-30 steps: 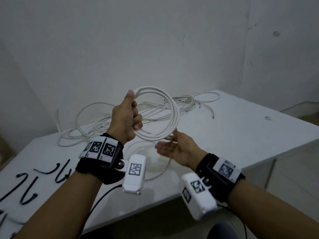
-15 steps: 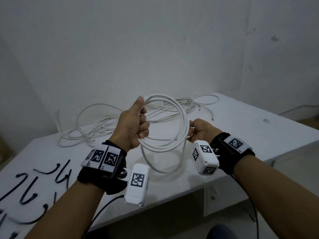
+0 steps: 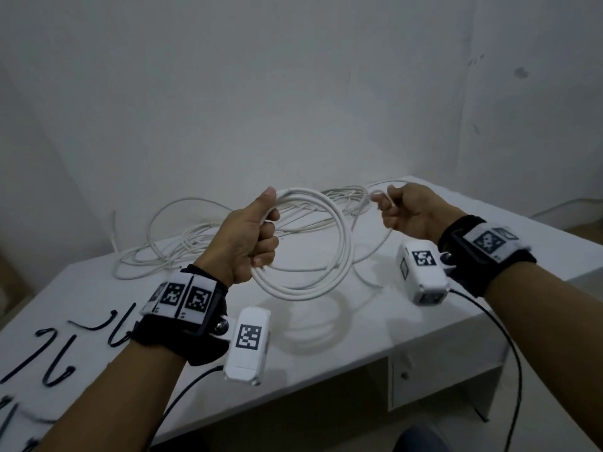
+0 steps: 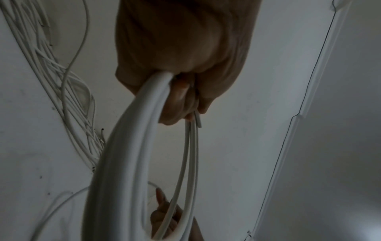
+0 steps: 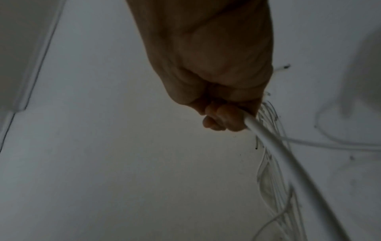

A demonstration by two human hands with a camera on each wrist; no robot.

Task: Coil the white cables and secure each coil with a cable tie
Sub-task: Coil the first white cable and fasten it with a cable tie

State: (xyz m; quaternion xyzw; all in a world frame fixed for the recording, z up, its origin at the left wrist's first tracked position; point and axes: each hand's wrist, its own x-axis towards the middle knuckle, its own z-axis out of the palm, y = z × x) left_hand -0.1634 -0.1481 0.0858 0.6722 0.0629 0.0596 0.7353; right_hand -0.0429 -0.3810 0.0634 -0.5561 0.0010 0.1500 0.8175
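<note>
My left hand point(image 3: 253, 234) grips a coil of thick white cable point(image 3: 339, 256) above the white table point(image 3: 326, 347), thumb on top; the loops point(image 4: 123, 163) hang from its curled fingers in the left wrist view. To the right and slightly higher, my right hand point(image 3: 396, 212) grips the loose tail of the same cable point(image 3: 380, 194), which runs down from the fist point(image 5: 226, 117) as one strand point(image 5: 288, 156). More white cables point(image 3: 195, 243) lie tangled on the table behind the coil. Several black cable ties point(image 3: 49, 350) lie at the table's left end.
A grey wall point(image 3: 293, 93) stands close behind the table. The table's front edge point(image 3: 359, 373) runs diagonally below my wrists, with a cabinet panel point(image 3: 424, 376) under it. Black wrist-camera leads hang from both forearms.
My right hand went from open under the coil to gripping the cable's tail, then rose up and to the right with it. The left hand kept hold of the coil.
</note>
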